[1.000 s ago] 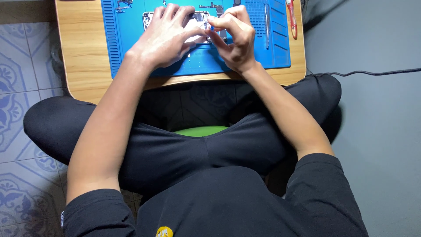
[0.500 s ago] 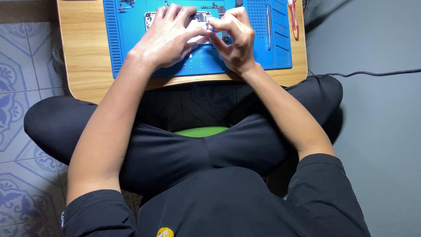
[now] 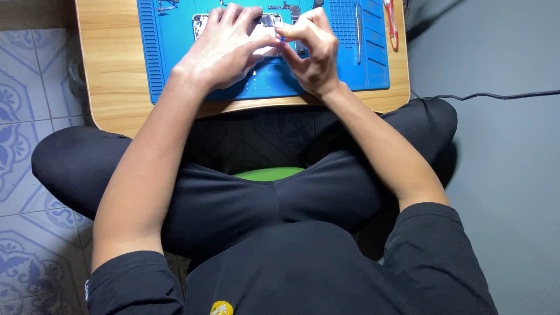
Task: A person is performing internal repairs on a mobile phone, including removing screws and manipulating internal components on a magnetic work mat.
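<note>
An opened phone (image 3: pixel 201 23) lies on a blue work mat (image 3: pixel 175 64) on a low wooden table (image 3: pixel 111 81). My left hand (image 3: pixel 224 49) rests flat over the phone, fingers spread, covering most of it. My right hand (image 3: pixel 312 49) is beside it with thumb and forefinger pinched together over the phone's right part; whatever is between the fingertips is too small to make out.
A thin metal tool (image 3: pixel 358 32) and a red-handled tool (image 3: pixel 391 23) lie on the mat's right side. Small dark parts (image 3: pixel 166 6) sit at the mat's top left. A black cable (image 3: pixel 490 95) runs over the grey floor at right. My crossed legs are under the table edge.
Both hands stay on the phone; the fingers have shifted only slightly. The view has moved a little.
</note>
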